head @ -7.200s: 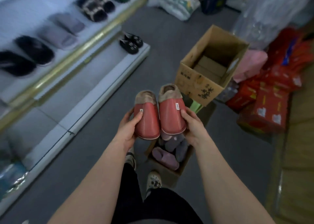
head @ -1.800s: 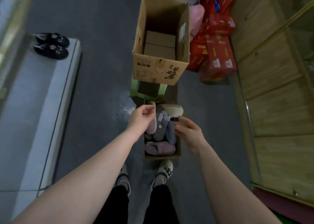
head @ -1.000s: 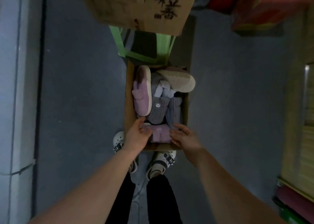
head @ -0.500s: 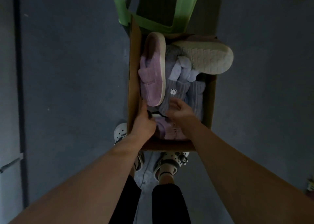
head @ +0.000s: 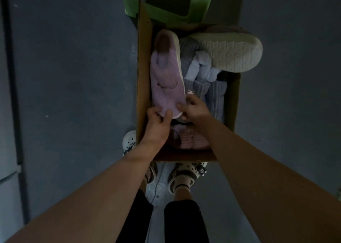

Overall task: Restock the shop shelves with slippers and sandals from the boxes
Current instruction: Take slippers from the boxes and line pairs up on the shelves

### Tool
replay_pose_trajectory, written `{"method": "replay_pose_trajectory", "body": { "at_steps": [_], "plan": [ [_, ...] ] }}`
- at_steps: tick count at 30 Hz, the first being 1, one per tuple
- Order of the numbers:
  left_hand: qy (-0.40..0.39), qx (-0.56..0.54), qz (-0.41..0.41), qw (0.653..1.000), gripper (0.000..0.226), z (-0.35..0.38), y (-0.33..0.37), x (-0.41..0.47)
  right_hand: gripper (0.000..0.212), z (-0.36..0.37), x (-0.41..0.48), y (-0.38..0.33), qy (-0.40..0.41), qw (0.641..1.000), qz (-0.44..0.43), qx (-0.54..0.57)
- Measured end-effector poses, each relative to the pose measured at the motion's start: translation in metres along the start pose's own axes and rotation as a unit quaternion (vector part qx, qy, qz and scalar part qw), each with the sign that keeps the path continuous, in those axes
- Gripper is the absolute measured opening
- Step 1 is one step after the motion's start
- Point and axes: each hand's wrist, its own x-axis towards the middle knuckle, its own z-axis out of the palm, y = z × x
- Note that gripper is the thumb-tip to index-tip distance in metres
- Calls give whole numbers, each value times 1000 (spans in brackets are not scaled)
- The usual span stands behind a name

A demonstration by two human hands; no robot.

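In box (head: 143, 58), pink slipper (head: 167, 76) lies long way front to back, toe toward person; left hand (head: 156, 126) pinches toe; right hand (head: 195, 110) curls round sole edge, likely gripping too.

Two hands (head: 156, 126) (head: 195, 110), one cardboard box (head: 143, 58), two pink slippers (head: 167, 76) (head: 190, 139), one green stool (head: 166, 16), two white clogs (head: 129, 143) (head: 184, 174).

Ribbed lilac slipper (head: 167, 78), brown box (head: 143, 58)

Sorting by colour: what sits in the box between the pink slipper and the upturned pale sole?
In the head view, a grey knitted slipper and a pale lilac piece lie between the pink slipper and the sole.
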Motion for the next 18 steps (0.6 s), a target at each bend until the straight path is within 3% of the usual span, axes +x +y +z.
{"method": "replay_pose_trajectory", "body": {
  "at_steps": [3, 5, 8, 10, 13, 16, 18],
  "plan": [
    [17, -26, 2, 1000, 88, 3, 9, -5, 32, -24, -21, 9, -80, 993, 55, 73],
    [9, -25, 4, 1000, 102, 4, 11, -8, 32, -40, -34, 18, -109, 986, 84, 97],
    [-35, -14, 44, 998, 63, 10, 7, -12, 42, -56, -48, 31, -123, 979, 110, 122],
    [-16, 32, 87, 996, 57, 12, 5, -14, 49, -63, -47, 45, -62, 989, 92, 96],
    [47, 136, 157, 977, 52, 7, 1, -11, 58, -71, -42, 71, 45, 989, 4, -138],
    [52, 125, 156, 978, 50, 4, -2, -6, 60, -70, -36, 91, 30, 930, -74, -358],
    [32, 118, 151, 981, 51, 2, -5, -2, 56, -64, -27, 98, 6, 864, -118, -490]
  ]
}}
